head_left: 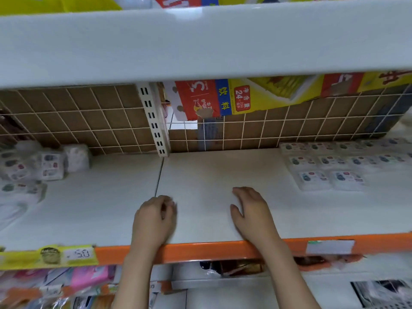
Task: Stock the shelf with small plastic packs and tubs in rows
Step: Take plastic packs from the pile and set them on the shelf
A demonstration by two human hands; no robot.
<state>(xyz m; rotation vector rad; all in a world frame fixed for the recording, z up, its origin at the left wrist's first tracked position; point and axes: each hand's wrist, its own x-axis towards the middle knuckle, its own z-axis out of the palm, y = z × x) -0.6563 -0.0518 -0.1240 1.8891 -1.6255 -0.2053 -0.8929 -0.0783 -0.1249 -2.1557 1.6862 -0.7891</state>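
Both of the person's hands reach over the orange front edge (211, 249) of the white metal shelf (200, 175) and rest on its bare middle. The left hand (153, 219) has its fingers curled under with nothing held in its grip; the right hand (252, 214) lies palm down, fingers loosely bent and its grip holding nothing. The small flat clear plastic packs (330, 168) lie in rows on the shelf's right side, well apart from the right hand – front two side by side, more rows behind. On the far left sits a blurred heap of white plastic tubs and packs (40, 166) (labels unreadable). Behind the wire grid back panel (89, 121) leans a red and yellow printed carton (234, 97)
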